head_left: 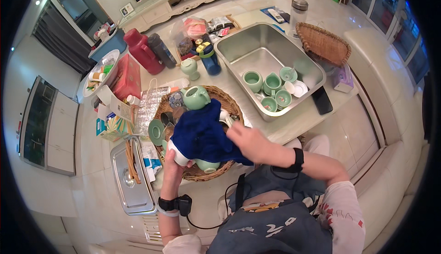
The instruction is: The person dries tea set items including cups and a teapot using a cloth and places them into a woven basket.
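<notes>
Over the round wicker basket (235, 104), my left hand (172, 164) is closed around a white cup (180, 152), partly covered by a dark blue cloth (200, 132). At the cloth's right side, my right hand (251, 143) is closed on it; its fingertips are partly hidden. A light green teapot (196, 98) sits at the basket's far rim. Along the left side are a green saucer (156, 132) and a blue-patterned piece (176, 100). Below the cloth a green vessel (207, 166) shows in part.
At the right stands a deep steel tub (239, 61) holding several green cups (272, 83). A black phone (322, 100) lies beside it. Far left are a red thermos (143, 52) and a blue bottle (209, 59). A steel lid (130, 180) lies near left.
</notes>
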The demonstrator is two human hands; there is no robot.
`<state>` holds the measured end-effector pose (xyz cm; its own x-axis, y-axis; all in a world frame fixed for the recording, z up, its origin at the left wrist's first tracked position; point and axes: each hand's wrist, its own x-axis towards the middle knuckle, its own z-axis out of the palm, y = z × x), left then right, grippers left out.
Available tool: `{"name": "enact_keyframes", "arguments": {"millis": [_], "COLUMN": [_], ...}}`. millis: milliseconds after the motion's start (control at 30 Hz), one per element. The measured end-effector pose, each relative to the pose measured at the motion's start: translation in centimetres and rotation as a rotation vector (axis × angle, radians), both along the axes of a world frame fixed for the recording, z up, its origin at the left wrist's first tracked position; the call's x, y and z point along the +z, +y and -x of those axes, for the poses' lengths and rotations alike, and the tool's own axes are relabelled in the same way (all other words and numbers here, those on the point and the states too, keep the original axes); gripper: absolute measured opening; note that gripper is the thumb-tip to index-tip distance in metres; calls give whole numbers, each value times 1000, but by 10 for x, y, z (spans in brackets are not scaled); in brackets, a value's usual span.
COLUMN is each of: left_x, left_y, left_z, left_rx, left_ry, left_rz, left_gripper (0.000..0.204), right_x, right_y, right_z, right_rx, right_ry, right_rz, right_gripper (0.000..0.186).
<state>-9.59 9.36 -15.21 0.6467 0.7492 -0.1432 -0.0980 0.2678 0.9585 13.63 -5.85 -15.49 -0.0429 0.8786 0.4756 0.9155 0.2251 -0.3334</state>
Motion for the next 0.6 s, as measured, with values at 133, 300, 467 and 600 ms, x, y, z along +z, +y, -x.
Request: {"name": "enact_keyframes", "arguments": {"millis": [133,300,467,600], "left_x": [0,-5,-6,-8], "left_y": [-4,-7,-8,-4], "left_z": [-1,-3,-2,-2], "left_rx": [-31,23,22,12], "left_ry": [-8,-5,-14,-10], "left_rz": [-22,-8,-13,-3], "left_gripper": [57,57,57,60], "right_x": [2,-10,-22,-15], "right_y": [30,40,46,46], "right_z": [-40,-29,-41,-39], "right_rx": [-218,-178,-123,-140], "right_ry": [48,3,89,103], "right_rz": [-88,3,44,79], "right_gripper": [27,25,25,25]}}
